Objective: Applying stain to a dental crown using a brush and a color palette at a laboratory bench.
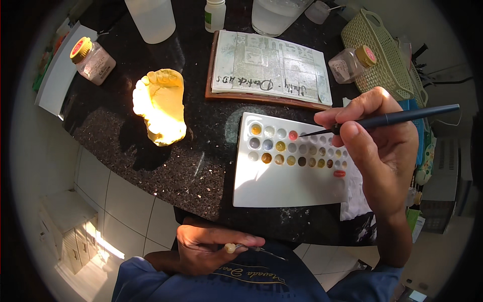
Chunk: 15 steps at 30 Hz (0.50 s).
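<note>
My right hand pinches a fine paintbrush with a dark handle. The brush's thin tip points left and down, at or just over a pink-filled well in the white palette. Rows of small round wells there hold yellow, brown, grey and pink colours. Low in front of my body, my left hand is closed around a thin metal instrument. A small tooth-coloured crown shows at that instrument's left end; how it is held is hidden by my fingers. Left of the palette lies a yellow dental cast in bright sunlight.
Behind the palette lies a paper-covered pad on a brown base. Capped jars stand left and right. Clear containers and a small white bottle line the back. A woven basket and white tissue are at right.
</note>
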### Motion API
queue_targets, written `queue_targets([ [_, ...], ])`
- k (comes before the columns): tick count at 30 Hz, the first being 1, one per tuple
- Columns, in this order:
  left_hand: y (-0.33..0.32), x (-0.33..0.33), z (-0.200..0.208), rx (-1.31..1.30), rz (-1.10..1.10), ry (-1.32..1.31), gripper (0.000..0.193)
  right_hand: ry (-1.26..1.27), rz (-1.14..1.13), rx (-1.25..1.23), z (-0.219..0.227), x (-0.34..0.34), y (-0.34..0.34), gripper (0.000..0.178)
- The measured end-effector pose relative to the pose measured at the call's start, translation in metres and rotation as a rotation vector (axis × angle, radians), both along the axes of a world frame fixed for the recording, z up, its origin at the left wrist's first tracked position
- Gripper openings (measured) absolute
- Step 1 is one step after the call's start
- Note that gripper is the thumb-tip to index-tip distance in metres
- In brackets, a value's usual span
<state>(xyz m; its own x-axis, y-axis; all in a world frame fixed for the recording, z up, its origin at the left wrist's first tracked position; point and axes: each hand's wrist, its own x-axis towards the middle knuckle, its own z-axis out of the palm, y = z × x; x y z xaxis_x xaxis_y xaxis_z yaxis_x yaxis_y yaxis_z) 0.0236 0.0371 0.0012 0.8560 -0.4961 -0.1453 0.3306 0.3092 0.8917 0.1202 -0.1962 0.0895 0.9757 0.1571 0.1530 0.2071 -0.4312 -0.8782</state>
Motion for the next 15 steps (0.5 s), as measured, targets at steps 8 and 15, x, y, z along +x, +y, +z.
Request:
queue_targets([
  [8, 0.024, 0.016, -0.012, -0.281, -0.298, 0.136, 0.026, 0.132, 0.112, -0.101, -0.008, 0.022, 0.021, 0.017],
  [15, 0.024, 0.024, -0.009, -0.358, -0.341, 0.303, 0.026, 0.112, 0.143, -0.040, -0.010, 0.023, 0.021, 0.013],
])
